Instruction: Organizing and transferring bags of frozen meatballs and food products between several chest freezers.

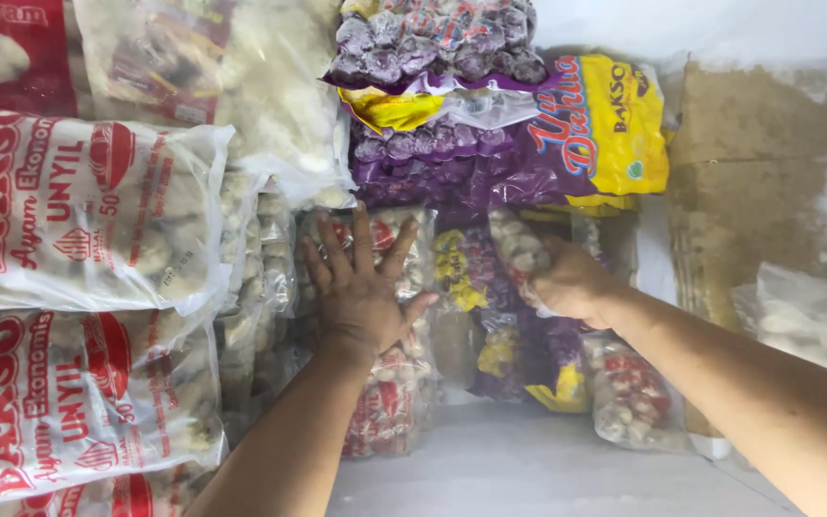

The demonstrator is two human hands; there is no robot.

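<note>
I look down into a chest freezer packed with frozen food bags. My left hand (364, 285) lies flat with fingers spread on a clear bag with red print (392, 397) that stands upright in the middle. My right hand (571, 282) is closed around the top of another clear bag of pale meatballs (519, 244), just right of the first. Between and below them stand purple and yellow bags (504, 345), and a red-printed clear bag (629, 397) leans under my right forearm.
Large clear bags of meatballs with red lettering (78, 211) are stacked on the left. Purple and yellow bags (528, 134) pile up at the back. A frost-covered brown cardboard sheet (748, 163) lines the right wall. The white frosted floor (528, 469) shows at the front.
</note>
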